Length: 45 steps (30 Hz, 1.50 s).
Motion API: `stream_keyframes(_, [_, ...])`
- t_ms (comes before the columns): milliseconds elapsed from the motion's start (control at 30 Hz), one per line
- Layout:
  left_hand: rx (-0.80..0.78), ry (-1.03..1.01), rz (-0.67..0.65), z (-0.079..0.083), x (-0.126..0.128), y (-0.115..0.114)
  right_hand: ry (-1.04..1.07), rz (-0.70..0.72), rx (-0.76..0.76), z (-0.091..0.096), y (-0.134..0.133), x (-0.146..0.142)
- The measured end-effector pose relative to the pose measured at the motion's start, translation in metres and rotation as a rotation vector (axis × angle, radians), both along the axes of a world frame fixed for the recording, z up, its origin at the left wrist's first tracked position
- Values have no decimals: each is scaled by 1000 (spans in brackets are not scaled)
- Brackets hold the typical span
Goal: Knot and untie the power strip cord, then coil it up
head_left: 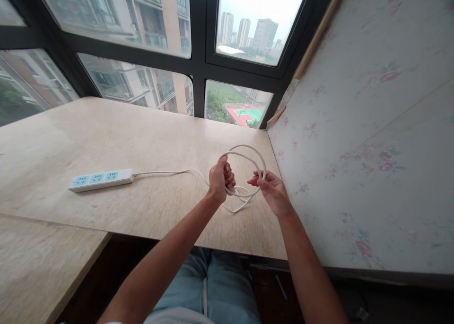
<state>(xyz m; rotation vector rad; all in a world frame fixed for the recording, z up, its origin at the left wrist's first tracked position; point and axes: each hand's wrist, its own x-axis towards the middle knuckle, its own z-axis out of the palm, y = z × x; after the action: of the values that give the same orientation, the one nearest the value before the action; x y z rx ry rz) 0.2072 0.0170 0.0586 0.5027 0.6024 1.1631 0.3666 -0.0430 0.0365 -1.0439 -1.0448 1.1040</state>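
Note:
A white power cord (264, 161) is wound into loose loops between my two hands, above the stone sill. My left hand (221, 176) is closed in a fist around the left side of the loops, thumb on top. My right hand (271, 189) pinches the right side of the coil between thumb and fingers. More cord lies in a loose bend on the sill beneath them. From there the cord runs left to a white power strip (102, 179) with blue socket faces, lying flat. The plug end cannot be made out.
The beige stone sill (159, 144) stretches under dark-framed windows (198, 68). A floral-papered wall (354, 149) rises close to my right hand. The sill's front edge is just before my legs (213, 286); another beige slab (42, 262) adjoins at lower left.

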Motion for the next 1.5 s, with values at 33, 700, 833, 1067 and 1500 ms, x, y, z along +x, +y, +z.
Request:
stream_keyframes(33, [-44,-35,72,0,1,-1,10,7,-12,-6,-1,-4])
stream_keyframes(700, [-160,-193,382,-2,-25,-4,20,446,-363,-74,-19,-7])
stream_keyframes(833, [-229,-142,453,-11,-26,-9,409,6,-217,-73,-19,-26])
stream_keyframes(1067, [-290,-104,548,-32,-14,-28,746,-149,-120,-45,-14,-66])
stream_keyframes(1500, [-305,-220,541,-32,-23,-28,761,-133,-90,-51,-33,-103])
